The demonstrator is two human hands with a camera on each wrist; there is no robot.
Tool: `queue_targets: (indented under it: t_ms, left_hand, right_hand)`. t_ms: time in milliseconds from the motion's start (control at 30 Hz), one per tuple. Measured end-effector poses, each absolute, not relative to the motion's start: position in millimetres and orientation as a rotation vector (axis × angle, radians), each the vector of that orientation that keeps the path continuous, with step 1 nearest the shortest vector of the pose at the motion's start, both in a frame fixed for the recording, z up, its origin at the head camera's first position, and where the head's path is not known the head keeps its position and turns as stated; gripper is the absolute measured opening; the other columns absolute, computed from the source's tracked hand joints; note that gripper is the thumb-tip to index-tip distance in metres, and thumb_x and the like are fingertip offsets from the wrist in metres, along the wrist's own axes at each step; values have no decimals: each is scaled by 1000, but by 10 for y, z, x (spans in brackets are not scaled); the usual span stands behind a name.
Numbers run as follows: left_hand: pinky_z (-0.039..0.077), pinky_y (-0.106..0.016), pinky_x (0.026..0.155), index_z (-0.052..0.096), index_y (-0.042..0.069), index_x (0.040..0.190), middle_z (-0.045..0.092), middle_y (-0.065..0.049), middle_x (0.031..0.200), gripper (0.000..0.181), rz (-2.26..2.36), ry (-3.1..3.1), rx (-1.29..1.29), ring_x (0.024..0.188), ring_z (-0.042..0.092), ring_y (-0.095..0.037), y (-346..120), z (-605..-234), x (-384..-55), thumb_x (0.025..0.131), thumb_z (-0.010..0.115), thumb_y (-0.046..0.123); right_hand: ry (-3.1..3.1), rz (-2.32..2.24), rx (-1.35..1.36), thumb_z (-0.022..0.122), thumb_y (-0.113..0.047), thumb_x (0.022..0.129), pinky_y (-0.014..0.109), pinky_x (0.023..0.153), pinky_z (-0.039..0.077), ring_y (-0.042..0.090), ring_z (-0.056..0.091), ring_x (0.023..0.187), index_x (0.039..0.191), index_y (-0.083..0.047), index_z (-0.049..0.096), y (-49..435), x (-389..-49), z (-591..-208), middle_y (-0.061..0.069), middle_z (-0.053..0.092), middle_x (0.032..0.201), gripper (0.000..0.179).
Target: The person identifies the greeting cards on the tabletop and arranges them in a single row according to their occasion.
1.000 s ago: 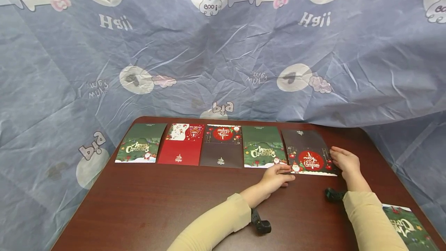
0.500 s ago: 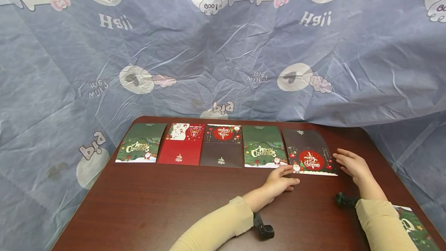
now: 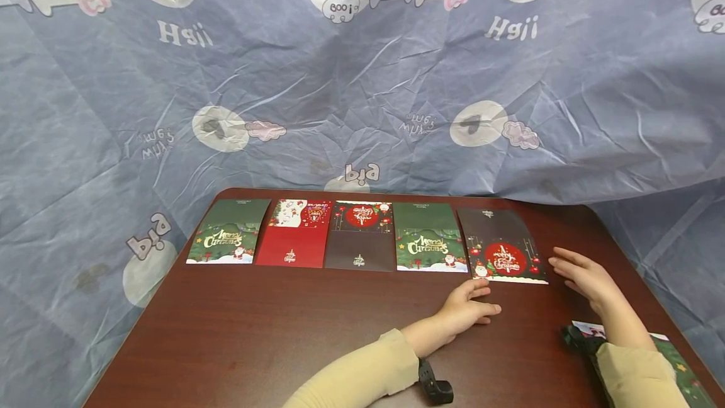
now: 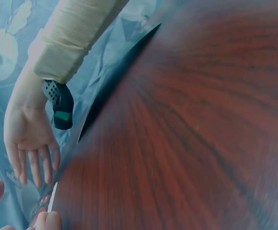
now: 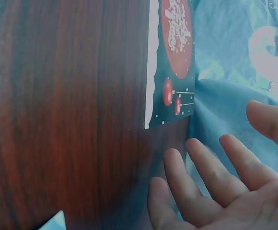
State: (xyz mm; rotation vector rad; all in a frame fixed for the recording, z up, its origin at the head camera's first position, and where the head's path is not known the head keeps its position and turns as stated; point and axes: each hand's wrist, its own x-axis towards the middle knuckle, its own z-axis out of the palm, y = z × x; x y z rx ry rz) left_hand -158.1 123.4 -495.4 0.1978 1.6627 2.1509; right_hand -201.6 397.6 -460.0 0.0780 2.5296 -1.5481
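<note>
A dark card with a red "Merry Christmas" circle (image 3: 506,259) lies unfolded at the right end of a row of Christmas cards. My left hand (image 3: 461,312), fingers apart and holding nothing, is just below its lower left corner. To the right of that card is my right hand (image 3: 589,281), its fingers extended and nothing in them. In the right wrist view a gap shows between the fingers (image 5: 173,160) and the dark card (image 5: 170,108). The left wrist view catches the right hand (image 4: 32,139) with its palm showing, and a few left fingertips (image 4: 49,220) at the bottom.
Left of the dark card lie a green card (image 3: 430,247), another dark card (image 3: 359,250), a red card (image 3: 291,247) and another green card (image 3: 226,241). More cards (image 3: 676,367) lie at the near right, partly under the right sleeve (image 3: 640,373). A patterned blue cloth (image 3: 340,80) hangs behind the table (image 3: 255,332).
The right hand has left the dark card's right edge, moving right and nearer. The left hand has shifted right and toward the body. The row of cards stays in place.
</note>
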Motion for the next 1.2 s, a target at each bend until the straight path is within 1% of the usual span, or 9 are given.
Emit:
queue_targets:
  t_ms: [233, 433, 633, 867, 933, 1000, 1067, 1100, 1200]
  left_hand:
    - [55, -37, 72, 52, 4, 126, 57, -9, 120, 49, 2142, 1627, 219, 81, 65, -17, 1329, -4987, -1467, 80, 65, -4]
    - [55, -32, 73, 51, 6, 129, 57, -6, 121, 52, 2115, 1598, 233, 81, 65, -15, 1397, -4999, -1364, 80, 65, -4]
    - [53, -25, 72, 49, 5, 132, 56, -6, 124, 57, 2119, 1570, 251, 80, 64, -11, 1462, -4996, -1264, 78, 65, -4]
    - [50, -17, 70, 47, 6, 135, 55, -3, 127, 59, 2043, 1633, 305, 85, 65, -8, 1542, -4990, -1148, 80, 66, -4]
    - [49, -16, 72, 46, 7, 136, 55, -1, 127, 60, 2005, 1660, 323, 86, 65, -6, 1565, -4987, -1117, 81, 66, -3]
    - [49, -15, 73, 45, 7, 136, 55, 1, 127, 60, 1972, 1678, 340, 87, 65, -5, 1589, -4982, -1085, 81, 67, -2]
    - [48, -15, 73, 45, 7, 136, 56, 2, 127, 60, 1960, 1675, 347, 87, 65, -5, 1616, -4981, -1054, 81, 66, -2]
    - [48, -14, 74, 45, 6, 136, 56, 2, 126, 60, 1959, 1669, 346, 87, 65, -6, 1631, -4981, -1038, 81, 66, -3]
    - [48, -14, 73, 46, 6, 135, 57, 3, 125, 59, 1942, 1695, 352, 85, 66, -6, 1675, -4981, -997, 81, 66, -4]
  right_hand:
    - [2548, -1543, 28, 53, -32, 96, 13, 71, 44, -19, 48, 87, 144, -5, 34, 4011, -1838, -4589, -37, 48, 97, 58]
    - [2542, -1509, -5, 51, -30, 98, 13, 71, 44, -20, 46, 91, 138, -28, 43, 4059, -1677, -4568, -37, 47, 101, 41]
    - [2548, -1435, 0, 48, -32, 99, 14, 73, 45, -23, 42, 91, 148, -9, 28, 4151, -1543, -4569, -37, 45, 104, 57]
    - [2547, -1358, 48, 45, -34, 100, 19, 73, 49, -24, 40, 89, 149, -1, 16, 4269, -1369, -4562, -35, 39, 106, 66]
    - [2561, -1314, 73, 44, -36, 100, 19, 73, 49, -25, 37, 88, 149, 1, 13, 4291, -1318, -4567, -24, 44, 113, 69]
    - [2567, -1275, 96, 42, -38, 100, 20, 73, 49, -26, 35, 87, 148, 4, 10, 4319, -1272, -4575, -1, 45, 129, 71]
    - [2574, -1244, 126, 40, -40, 100, 26, 75, 51, -26, 32, 85, 147, 6, 8, 4353, -1236, -4588, 23, 31, 140, 73]
    - [2574, -1231, 140, 39, -41, 100, 30, 78, 51, -21, 39, 92, 147, 7, 6, 4368, -1219, -4589, 32, 22, 142, 74]
    - [2572, -1199, 193, 38, -44, 100, 39, 81, 49, -18, 39, 93, 146, 8, 4, 4436, -1170, -4606, 35, 16, 143, 78]
